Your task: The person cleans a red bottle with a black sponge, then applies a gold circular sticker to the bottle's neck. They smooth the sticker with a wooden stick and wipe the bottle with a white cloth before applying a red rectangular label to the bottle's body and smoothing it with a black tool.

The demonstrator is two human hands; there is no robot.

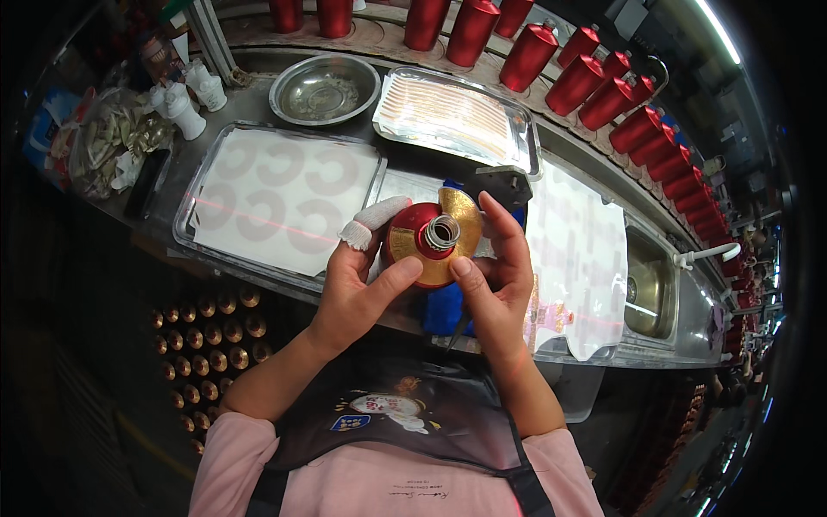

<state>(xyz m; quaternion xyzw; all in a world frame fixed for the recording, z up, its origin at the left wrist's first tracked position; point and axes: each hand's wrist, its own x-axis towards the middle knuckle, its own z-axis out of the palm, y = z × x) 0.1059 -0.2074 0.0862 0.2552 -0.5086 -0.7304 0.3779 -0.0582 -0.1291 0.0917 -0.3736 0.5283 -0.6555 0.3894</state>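
Between my two hands is a red bottle (402, 239), its threaded open neck (442, 231) facing up at me. A curved gold label (463, 215) wraps round its shoulder, and one end stands out past the far right side. My left hand (357, 280) grips the bottle's left side, thumb on the near shoulder; white cloth covers one finger. On the right side, my right hand (497, 284) presses its thumb on the gold label near the neck, while its index finger reaches up beside the raised end. The bottle's lower body is hidden.
A tray (183, 211) with a white sheet of C-shaped pieces lies left. Behind are a metal bowl (284, 90) and a tray of striped sheets (448, 112). Red bottles (530, 56) line a curved conveyor. A sink (650, 284) is right; gold-topped bottles (215, 336) stand below left.
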